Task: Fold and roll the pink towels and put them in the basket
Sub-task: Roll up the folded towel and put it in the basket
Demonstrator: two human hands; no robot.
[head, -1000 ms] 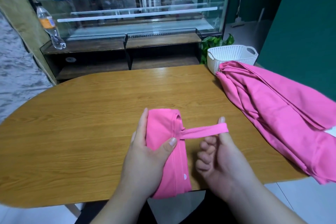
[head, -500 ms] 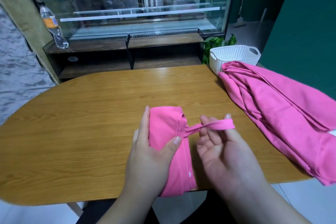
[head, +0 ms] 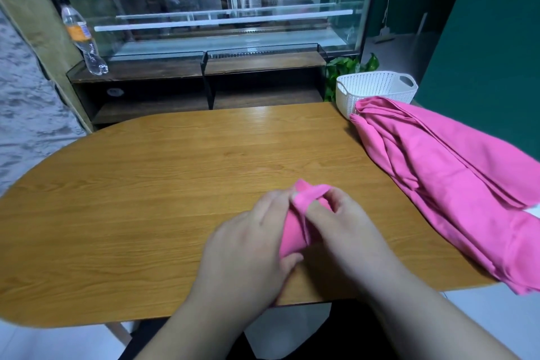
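Since the earlier frames, the narrow strip (head: 310, 195) has been drawn from the right back over the far end of the rolled pink towel (head: 293, 232), and the right hand (head: 347, 231) has been brought in against the roll. The roll is grasped by the left hand (head: 251, 248), thumb at its near end; the strip is pinched by the right hand's curled fingers. The roll is held on the table (head: 146, 184). Right of the grip lies a pile of pink towels (head: 453, 184), touching the white basket (head: 377, 88) beyond.
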